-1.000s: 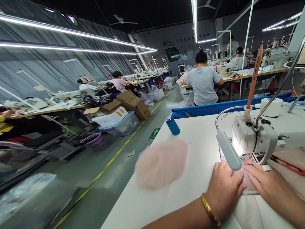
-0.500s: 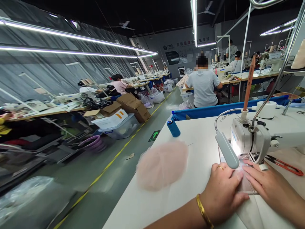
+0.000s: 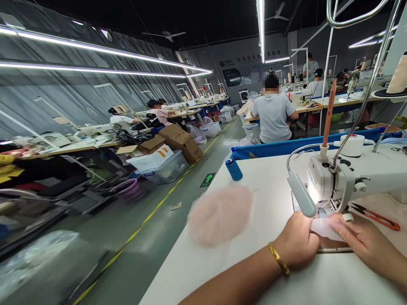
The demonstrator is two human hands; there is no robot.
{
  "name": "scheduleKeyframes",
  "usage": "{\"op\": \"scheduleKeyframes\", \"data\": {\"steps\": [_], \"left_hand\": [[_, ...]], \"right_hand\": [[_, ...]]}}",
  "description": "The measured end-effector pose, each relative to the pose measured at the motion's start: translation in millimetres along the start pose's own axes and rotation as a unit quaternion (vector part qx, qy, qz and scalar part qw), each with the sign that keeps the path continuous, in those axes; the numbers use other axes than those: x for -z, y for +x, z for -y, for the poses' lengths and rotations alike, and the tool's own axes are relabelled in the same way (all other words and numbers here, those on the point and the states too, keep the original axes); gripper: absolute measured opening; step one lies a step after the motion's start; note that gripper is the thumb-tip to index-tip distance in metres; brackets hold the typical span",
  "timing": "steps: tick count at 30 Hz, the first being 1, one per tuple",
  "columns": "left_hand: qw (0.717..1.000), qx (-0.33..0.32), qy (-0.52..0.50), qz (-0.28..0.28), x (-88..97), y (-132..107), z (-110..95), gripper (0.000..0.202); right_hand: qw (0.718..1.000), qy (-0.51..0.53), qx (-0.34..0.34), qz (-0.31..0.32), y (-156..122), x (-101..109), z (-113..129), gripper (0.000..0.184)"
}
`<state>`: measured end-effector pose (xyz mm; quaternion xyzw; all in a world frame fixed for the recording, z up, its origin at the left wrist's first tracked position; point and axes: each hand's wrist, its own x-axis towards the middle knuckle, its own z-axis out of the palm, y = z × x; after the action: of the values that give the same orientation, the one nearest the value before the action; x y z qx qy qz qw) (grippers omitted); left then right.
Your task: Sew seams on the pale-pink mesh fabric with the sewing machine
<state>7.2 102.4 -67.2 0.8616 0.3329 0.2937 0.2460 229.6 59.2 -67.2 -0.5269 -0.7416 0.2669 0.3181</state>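
A pale piece of sheer fabric [image 3: 324,228] stretches between the person's two hands at the near side of a white sewing machine [image 3: 321,171], just below its lit needle area. The left hand [image 3: 297,239] is closed, its fingers curled in on the fabric's left edge, and a gold bracelet [image 3: 279,258] circles that wrist. The right hand [image 3: 365,237] has the other edge pinched, its thumb laid along the top and pointing toward the left hand, with hardly any gap between thumb and fingers. Whether the fabric also sits beneath the presser foot is hard to tell, since the hands and a grey lamp [image 3: 302,195] crowd that spot. A brown pencil [image 3: 330,114] stands upright on top of the machine head, and a white thread spool [image 3: 351,145] rests behind it. Red-handled snips [image 3: 378,217] lie to the right of the machine head, beyond the right hand. On the white tabletop [image 3: 270,207] to the left, well apart from the hands, lies a rounded heap of pink tulle [image 3: 219,216], with a blue thread spool [image 3: 233,169] near its far side. Past the table, a co-worker in a grey shirt [image 3: 273,114] sits facing away at another bench.
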Motion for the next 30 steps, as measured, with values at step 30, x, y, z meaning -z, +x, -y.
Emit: {"op": "scheduleKeyframes", "data": {"steps": [30], "left_hand": [[0.98, -0.121, 0.155, 0.035, -8.5, -31.2, 4.1, 0.011]], "right_hand": [[0.962, -0.163, 0.177, 0.13, -13.9, 0.9, -10.8, 0.033]]}}
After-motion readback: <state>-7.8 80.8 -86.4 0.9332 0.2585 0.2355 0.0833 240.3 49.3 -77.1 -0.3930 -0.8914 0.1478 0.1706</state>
